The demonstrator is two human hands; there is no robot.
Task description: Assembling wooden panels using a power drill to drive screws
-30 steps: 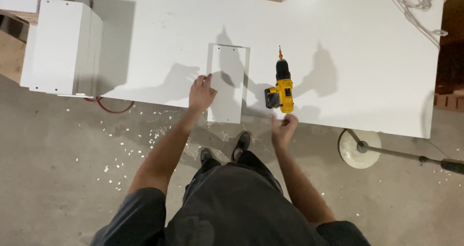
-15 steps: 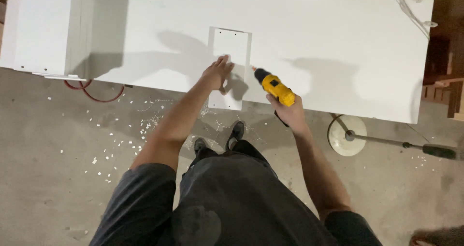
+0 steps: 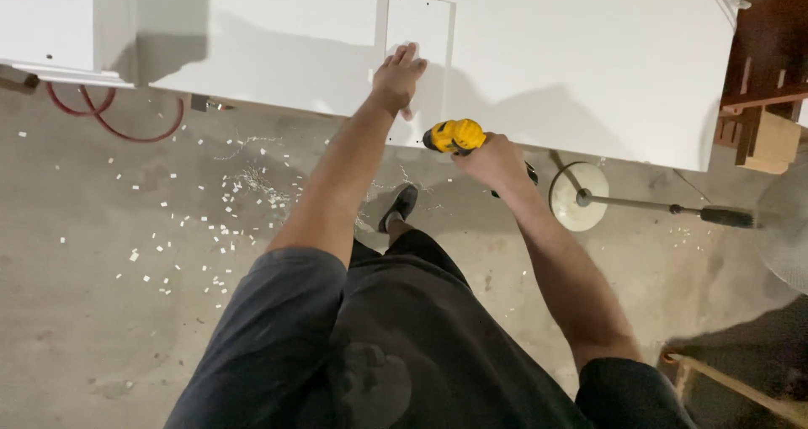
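My left hand (image 3: 397, 77) lies flat on a small white panel (image 3: 425, 33) that rests on a large white board (image 3: 547, 67), with the fingers spread near the panel's lower left. A yellow and black cordless drill (image 3: 455, 135) is gripped in my right hand (image 3: 492, 159) at the panel's near edge. The drill's nose points left toward the panel's bottom corner, just below my left wrist. Its bit is hidden.
A white cabinet box (image 3: 67, 21) stands on the board at the far left, with a red cable (image 3: 109, 126) looped on the floor beneath it. White chips litter the concrete floor (image 3: 168, 244). A stand with a round white base (image 3: 579, 197) lies at right, near wooden blocks (image 3: 762, 134).
My right hand picked the drill up off the board and brought it down to the panel's near edge. My left hand slid further onto the panel. The view shifted closer.
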